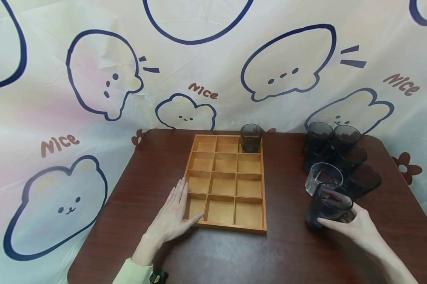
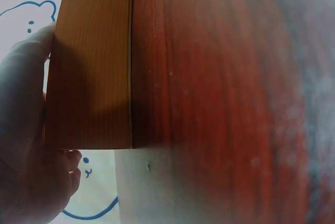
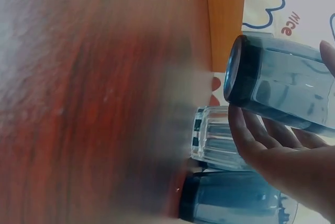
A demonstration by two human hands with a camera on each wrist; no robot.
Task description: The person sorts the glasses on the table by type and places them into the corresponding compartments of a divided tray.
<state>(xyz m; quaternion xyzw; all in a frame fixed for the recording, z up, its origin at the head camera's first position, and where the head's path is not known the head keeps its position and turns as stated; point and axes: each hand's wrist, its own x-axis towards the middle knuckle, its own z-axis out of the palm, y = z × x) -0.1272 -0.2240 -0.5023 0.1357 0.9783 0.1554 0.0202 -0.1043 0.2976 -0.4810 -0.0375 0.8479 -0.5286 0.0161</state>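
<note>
My right hand grips a dark tinted glass tumbler from its right side, thumb toward the front. In the right wrist view the base of that tumbler shows above the tabletop, and the glass is tilted. My left hand rests at the near left corner of a wooden compartment tray. Its fingers lie straight along the left side, with the thumb spread over the front left compartment. Another dark tumbler stands in the tray's back right compartment.
Right of the tray, several dark tumblers stand grouped on the brown table. A clear ribbed glass is among them, right behind the held one. A printed cloth hangs behind the table.
</note>
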